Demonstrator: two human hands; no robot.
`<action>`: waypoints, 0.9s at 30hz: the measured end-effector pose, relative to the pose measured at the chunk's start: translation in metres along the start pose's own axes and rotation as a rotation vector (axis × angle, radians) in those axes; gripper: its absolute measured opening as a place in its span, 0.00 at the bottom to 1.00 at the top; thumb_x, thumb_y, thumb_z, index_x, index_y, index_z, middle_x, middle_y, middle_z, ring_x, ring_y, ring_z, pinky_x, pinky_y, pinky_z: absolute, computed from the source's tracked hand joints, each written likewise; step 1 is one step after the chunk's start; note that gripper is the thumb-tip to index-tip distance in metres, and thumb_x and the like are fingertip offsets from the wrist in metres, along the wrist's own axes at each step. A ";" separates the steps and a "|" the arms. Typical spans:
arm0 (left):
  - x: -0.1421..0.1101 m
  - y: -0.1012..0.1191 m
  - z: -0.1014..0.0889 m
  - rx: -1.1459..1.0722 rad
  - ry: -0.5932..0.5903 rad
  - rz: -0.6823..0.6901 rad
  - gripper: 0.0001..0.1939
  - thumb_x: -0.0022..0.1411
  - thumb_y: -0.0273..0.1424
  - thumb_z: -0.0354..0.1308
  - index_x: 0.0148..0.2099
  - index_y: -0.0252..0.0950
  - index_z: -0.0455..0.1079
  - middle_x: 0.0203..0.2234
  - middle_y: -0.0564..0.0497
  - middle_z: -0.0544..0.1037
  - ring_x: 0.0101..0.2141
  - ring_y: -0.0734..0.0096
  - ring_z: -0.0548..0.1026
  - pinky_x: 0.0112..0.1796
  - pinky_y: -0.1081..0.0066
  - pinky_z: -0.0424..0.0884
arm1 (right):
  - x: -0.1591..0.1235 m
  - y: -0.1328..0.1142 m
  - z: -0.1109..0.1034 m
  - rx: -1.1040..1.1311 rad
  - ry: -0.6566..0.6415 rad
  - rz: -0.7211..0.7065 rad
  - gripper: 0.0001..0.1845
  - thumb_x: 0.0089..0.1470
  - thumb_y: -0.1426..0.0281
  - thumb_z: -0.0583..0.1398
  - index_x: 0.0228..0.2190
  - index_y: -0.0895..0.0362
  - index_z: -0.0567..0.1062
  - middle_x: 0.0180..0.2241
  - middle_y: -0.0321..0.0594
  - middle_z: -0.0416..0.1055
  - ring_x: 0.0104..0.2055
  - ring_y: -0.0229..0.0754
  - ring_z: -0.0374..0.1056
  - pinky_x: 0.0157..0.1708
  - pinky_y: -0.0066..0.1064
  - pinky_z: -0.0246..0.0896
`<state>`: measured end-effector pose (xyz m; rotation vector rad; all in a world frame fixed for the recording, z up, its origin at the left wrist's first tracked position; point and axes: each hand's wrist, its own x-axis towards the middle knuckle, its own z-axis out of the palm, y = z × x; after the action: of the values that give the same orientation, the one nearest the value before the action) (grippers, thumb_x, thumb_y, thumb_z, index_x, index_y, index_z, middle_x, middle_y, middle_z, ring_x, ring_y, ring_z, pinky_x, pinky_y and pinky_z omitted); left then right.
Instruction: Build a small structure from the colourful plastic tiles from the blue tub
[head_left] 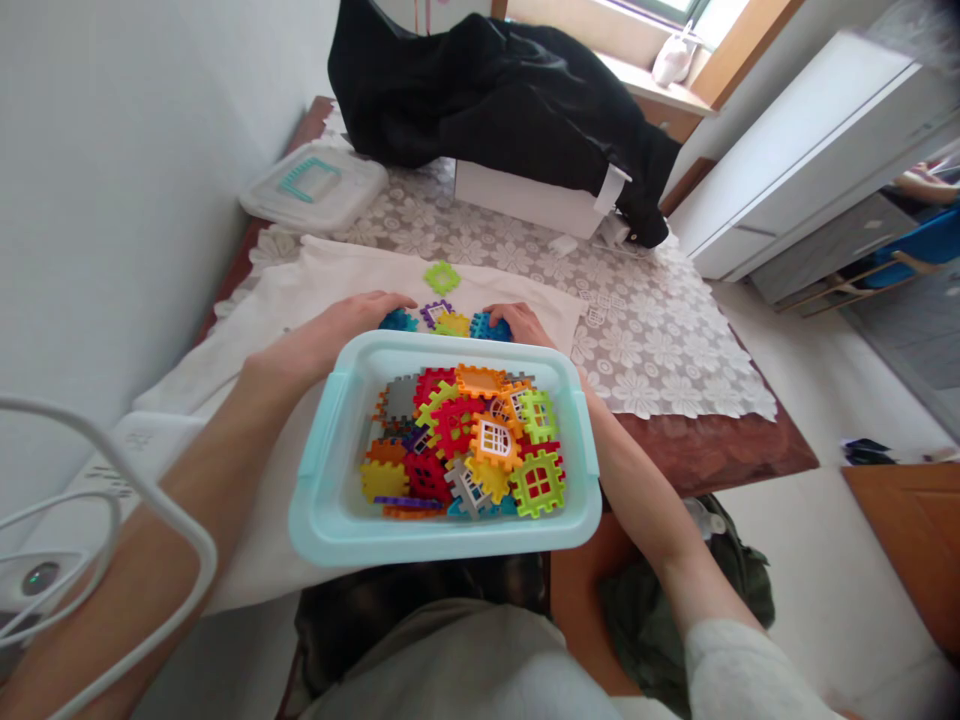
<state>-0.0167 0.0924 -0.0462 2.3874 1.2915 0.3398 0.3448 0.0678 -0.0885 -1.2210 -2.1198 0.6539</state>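
Just beyond a light-blue plastic bin (322, 495), my left hand (375, 305) has its fingers closed on a teal interlocking tile (400, 321). Opposite it, my right hand (517, 320) grips a blue interlocking tile (489, 328), its fingertips bent over the top. Between the two hands lie a yellow tile (452, 324) and a purple-edged tile with a white window (436, 313). A lime-green tile (442, 278) rests farther off on the white cloth (360, 265). Mixed coloured tiles (454, 425) fill the bin, whose rim hides the lower part of both hands.
A pale lid with a teal handle (330, 185) lies at the back left. Black fabric (510, 95) drapes over a white box (525, 195) at the rear. A white cable (165, 510) loops over my left forearm. A lace tablecloth (652, 340) covers the table's right side.
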 end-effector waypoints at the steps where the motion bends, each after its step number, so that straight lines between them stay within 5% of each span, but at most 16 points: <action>1: -0.001 0.002 -0.001 -0.020 0.000 0.005 0.36 0.65 0.44 0.65 0.74 0.42 0.78 0.69 0.41 0.84 0.67 0.41 0.82 0.70 0.55 0.73 | 0.000 -0.002 0.000 0.000 0.005 0.007 0.18 0.57 0.56 0.74 0.43 0.47 0.76 0.60 0.46 0.83 0.66 0.59 0.74 0.71 0.54 0.68; 8: -0.010 0.014 -0.018 -0.085 0.103 -0.065 0.38 0.63 0.44 0.70 0.72 0.37 0.79 0.67 0.35 0.85 0.63 0.33 0.84 0.68 0.44 0.77 | 0.000 -0.001 0.006 0.005 0.158 0.132 0.18 0.60 0.56 0.71 0.46 0.52 0.77 0.53 0.48 0.82 0.57 0.54 0.76 0.64 0.48 0.73; 14: -0.012 0.020 -0.031 -0.229 0.226 -0.101 0.38 0.65 0.48 0.72 0.70 0.31 0.79 0.62 0.37 0.87 0.58 0.39 0.85 0.61 0.48 0.82 | 0.004 0.002 0.005 0.235 0.298 0.132 0.19 0.59 0.53 0.70 0.46 0.49 0.75 0.53 0.45 0.85 0.54 0.52 0.80 0.58 0.45 0.77; 18: -0.008 0.026 -0.019 -0.348 0.164 -0.056 0.40 0.60 0.51 0.75 0.69 0.37 0.80 0.62 0.40 0.88 0.56 0.42 0.86 0.60 0.51 0.83 | 0.000 -0.004 0.010 0.273 0.203 0.031 0.21 0.62 0.52 0.71 0.49 0.49 0.76 0.60 0.47 0.84 0.61 0.54 0.80 0.64 0.46 0.74; 22: -0.003 0.024 0.000 -0.238 0.008 0.024 0.33 0.67 0.48 0.66 0.68 0.37 0.82 0.62 0.49 0.88 0.58 0.48 0.86 0.64 0.57 0.79 | 0.000 -0.004 0.015 0.086 -0.016 -0.041 0.20 0.59 0.57 0.73 0.50 0.46 0.78 0.64 0.44 0.83 0.69 0.58 0.74 0.74 0.51 0.66; 27: -0.001 0.021 0.011 -0.225 0.022 0.060 0.40 0.68 0.57 0.61 0.69 0.33 0.81 0.61 0.52 0.87 0.59 0.52 0.85 0.62 0.59 0.77 | 0.004 -0.001 0.017 -0.002 -0.088 -0.038 0.18 0.61 0.60 0.71 0.51 0.46 0.77 0.65 0.44 0.83 0.69 0.59 0.73 0.75 0.53 0.65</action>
<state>0.0021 0.0786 -0.0467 2.2412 1.1276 0.5022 0.3312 0.0686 -0.0986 -1.1700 -2.2104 0.7004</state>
